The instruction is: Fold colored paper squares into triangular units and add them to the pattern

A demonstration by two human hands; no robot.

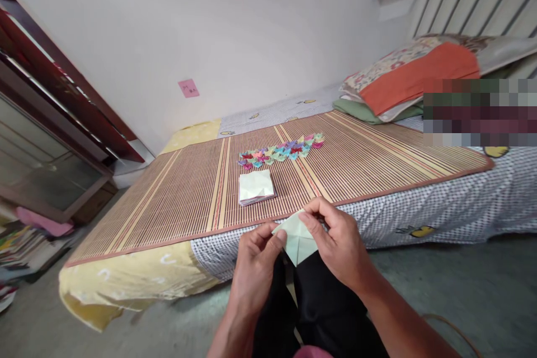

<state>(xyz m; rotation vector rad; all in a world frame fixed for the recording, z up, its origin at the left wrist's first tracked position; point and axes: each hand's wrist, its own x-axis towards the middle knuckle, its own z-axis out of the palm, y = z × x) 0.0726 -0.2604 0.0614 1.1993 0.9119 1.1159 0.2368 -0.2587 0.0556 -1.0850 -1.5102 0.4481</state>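
A pale green sheet of origami paper, creased and folded, is held over my lap just off the bed's front edge. My left hand pinches its left corner between thumb and fingers. At the upper right edge, my right hand grips the same paper, its thumb lying on top. One corner of the paper points down toward my knees. Beyond my hands, a stack of square paper rests on the mat, a pale sheet uppermost. Behind the stack lie rows of small, many-coloured folded paper pieces.
A striped bamboo mat covers the bed, over a checked and yellow sheet. Folded bedding with an orange cloth is piled at the right. A pink note sticks to the wall. A glass-fronted cabinet stands at left.
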